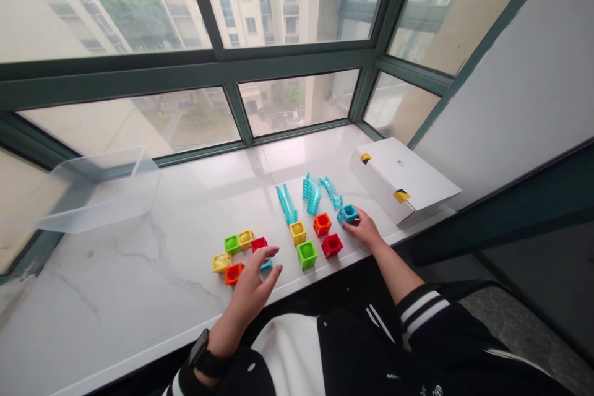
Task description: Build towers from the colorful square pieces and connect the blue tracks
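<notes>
Small hollow toy cubes lie on a white marble sill (139, 272). My left hand (253, 288) hovers with fingers spread over a left cluster: green (231, 243), yellow (245, 238), red (258, 244), yellow (221, 262) and orange (234, 273) cubes, with a blue cube (266, 265) partly hidden under its fingers. My right hand (366, 230) pinches a blue cube (348, 214) at the right. Between the hands stand yellow (297, 232), orange (322, 224), green (307, 254) and red (331, 245) cubes. Three clear teal ramp pieces (312, 193) lie behind them.
A white cardboard box (403, 179) rests at the sill's right end by the wall. A clear plastic bin (102, 189) stands at the back left against the window. The sill's front edge runs just in front of the cubes.
</notes>
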A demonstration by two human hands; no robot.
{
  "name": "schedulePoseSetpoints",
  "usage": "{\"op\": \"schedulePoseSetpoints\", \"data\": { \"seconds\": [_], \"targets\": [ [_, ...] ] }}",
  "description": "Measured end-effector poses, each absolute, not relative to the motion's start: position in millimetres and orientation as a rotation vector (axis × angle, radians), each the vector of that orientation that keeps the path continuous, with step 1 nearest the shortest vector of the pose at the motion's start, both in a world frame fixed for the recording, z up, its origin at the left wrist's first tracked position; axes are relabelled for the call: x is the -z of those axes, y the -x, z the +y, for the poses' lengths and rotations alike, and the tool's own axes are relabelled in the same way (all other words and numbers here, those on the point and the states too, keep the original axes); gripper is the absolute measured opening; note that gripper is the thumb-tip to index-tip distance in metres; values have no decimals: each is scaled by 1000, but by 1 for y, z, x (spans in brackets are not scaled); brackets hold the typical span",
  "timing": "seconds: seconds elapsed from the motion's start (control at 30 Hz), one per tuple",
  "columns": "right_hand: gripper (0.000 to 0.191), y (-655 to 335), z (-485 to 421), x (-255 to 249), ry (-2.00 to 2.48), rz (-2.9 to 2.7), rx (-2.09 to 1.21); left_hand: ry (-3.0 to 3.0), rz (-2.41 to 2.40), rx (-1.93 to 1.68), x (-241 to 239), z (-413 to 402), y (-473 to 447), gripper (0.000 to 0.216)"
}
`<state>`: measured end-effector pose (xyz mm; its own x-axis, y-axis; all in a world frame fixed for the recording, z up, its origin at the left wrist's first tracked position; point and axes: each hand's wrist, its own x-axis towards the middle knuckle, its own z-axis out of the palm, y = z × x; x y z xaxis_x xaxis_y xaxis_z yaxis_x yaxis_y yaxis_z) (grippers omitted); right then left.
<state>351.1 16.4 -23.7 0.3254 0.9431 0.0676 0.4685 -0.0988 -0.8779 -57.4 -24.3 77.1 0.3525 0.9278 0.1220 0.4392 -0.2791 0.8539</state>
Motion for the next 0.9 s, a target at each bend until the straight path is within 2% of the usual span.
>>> {"op": "schedulePoseSetpoints", "data": {
  "seconds": [0.3, 0.9],
  "targets": [
    [54, -353, 18, 27, 1745, -1369, -666, -1844, 1168, -853, -75, -23, 60, 32],
    [62, -348, 18, 35, 1760, -1279, -685, -1790, 1225, -1005, -86, -25, 79, 33]
  ]
}}
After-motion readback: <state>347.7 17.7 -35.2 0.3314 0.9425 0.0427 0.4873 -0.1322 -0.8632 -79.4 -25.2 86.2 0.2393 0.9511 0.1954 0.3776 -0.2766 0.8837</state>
